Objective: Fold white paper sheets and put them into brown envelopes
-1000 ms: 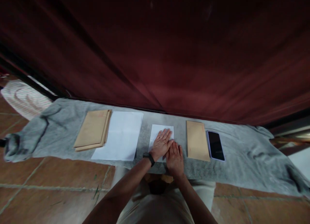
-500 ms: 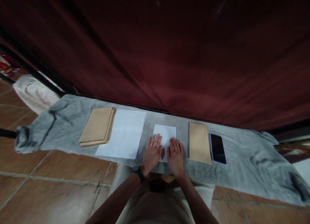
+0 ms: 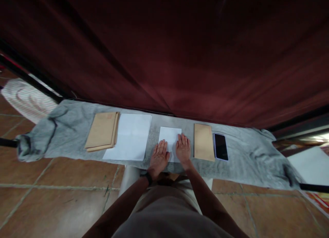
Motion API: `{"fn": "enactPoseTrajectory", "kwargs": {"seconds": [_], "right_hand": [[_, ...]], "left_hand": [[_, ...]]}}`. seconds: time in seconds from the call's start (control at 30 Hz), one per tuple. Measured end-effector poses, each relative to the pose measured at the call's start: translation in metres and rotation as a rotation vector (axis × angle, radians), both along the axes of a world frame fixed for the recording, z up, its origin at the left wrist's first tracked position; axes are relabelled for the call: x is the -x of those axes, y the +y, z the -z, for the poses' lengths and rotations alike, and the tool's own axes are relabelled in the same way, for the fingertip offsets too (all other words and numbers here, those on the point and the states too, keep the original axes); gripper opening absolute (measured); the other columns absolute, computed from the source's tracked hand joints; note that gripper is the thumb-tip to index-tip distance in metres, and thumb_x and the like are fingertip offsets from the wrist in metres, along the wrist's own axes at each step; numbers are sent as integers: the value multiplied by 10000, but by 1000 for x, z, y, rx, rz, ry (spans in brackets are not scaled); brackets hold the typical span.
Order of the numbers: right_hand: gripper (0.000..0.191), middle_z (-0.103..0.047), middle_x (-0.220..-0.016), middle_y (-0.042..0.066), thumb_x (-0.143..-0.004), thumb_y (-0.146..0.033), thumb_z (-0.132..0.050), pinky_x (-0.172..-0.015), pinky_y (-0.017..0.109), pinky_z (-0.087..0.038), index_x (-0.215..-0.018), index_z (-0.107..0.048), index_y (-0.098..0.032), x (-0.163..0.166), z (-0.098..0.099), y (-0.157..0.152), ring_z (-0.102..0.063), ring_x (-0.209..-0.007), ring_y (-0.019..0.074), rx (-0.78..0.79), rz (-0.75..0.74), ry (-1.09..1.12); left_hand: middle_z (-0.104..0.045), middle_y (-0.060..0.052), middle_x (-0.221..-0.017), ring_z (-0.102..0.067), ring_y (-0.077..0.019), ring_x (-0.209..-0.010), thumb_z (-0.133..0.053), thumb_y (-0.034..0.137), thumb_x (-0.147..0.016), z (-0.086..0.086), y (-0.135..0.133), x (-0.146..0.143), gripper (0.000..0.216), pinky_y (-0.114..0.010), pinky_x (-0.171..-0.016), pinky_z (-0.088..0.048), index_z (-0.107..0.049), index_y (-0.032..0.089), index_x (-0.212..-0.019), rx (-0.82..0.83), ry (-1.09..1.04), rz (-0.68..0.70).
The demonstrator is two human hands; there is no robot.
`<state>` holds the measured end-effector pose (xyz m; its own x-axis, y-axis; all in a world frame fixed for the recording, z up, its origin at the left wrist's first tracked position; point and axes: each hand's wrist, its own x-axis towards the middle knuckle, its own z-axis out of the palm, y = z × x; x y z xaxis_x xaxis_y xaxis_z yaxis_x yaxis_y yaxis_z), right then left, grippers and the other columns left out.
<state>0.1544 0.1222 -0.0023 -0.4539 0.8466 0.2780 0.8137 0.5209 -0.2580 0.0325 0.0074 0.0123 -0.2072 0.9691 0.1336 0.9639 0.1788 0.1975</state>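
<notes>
A small white sheet of paper [image 3: 169,133], perhaps folded, lies flat on the grey cloth in front of me. My left hand [image 3: 159,157] rests with fingers stretched out over its left edge. My right hand [image 3: 183,150] lies flat along its right side, fingers extended toward the far corner. Neither hand grasps anything. To the left are larger white sheets [image 3: 132,137], partly under a stack of brown envelopes [image 3: 101,131]. Just right of my right hand sits a single brown envelope [image 3: 204,142].
A phone [image 3: 221,147] with a dark screen lies right of the single envelope. The grey cloth [image 3: 246,155] covers the narrow, bench-like surface. Behind it hangs a dark red curtain [image 3: 164,70]. A striped cloth [image 3: 29,97] is at the far left, above the tiled floor [image 3: 64,203].
My right hand has slid away from me along the small sheet's right edge. My left hand stays flat near the left edge. The whole view has shifted slightly.
</notes>
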Motion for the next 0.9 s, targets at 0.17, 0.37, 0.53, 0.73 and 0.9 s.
{"fn": "enactPoseTrajectory", "kwargs": {"seconds": [0.17, 0.37, 0.53, 0.73, 0.9], "right_hand": [[528, -444, -1572, 191, -1032, -170, -282, -1206, 497, -280, -1535, -415, -80, -9, -4, 5, -406, -1450, 258, 0, 18, 36], [483, -466, -1576, 110, -1049, -239, -351, -1229, 427, -270, -1507, -477, -149, -16, -5, -26, -401, -1460, 204, 39, -358, -50], [481, -482, -1560, 128, -1058, -268, -355, -1212, 441, -291, -1499, -482, -122, -23, -2, -41, -421, -1453, 219, 55, -301, -69], [495, -504, -1540, 143, -1054, -277, -362, -1201, 460, -296, -1509, -467, -114, -30, -1, -43, -434, -1439, 236, 8, -224, -39], [510, -492, -1546, 162, -1058, -292, -360, -1198, 477, -290, -1517, -449, -88, -38, 4, -51, -425, -1440, 267, -46, -148, -48]], "left_hand": [[-334, -168, -1634, -270, -266, -1542, -357, 403, -1029, -1, -9, 4, 620, -480, -1257, -261, -367, 73, -1554, -4, 15, 18], [-338, -179, -1632, -259, -280, -1545, -378, 388, -1025, -3, -11, 7, 609, -487, -1255, -259, -398, 59, -1536, 20, 39, 53], [-355, -154, -1632, -285, -268, -1537, -374, 325, -1016, -4, -12, 10, 562, -472, -1256, -250, -426, 105, -1531, 27, 47, 76], [-384, -148, -1619, -318, -265, -1524, -392, 366, -1016, -3, -13, 15, 563, -469, -1242, -277, -440, 130, -1526, 16, 41, 87], [-386, -148, -1620, -317, -258, -1525, -402, 456, -1020, -1, -16, 21, 592, -466, -1242, -281, -436, 148, -1525, -1, 31, 134]]}}
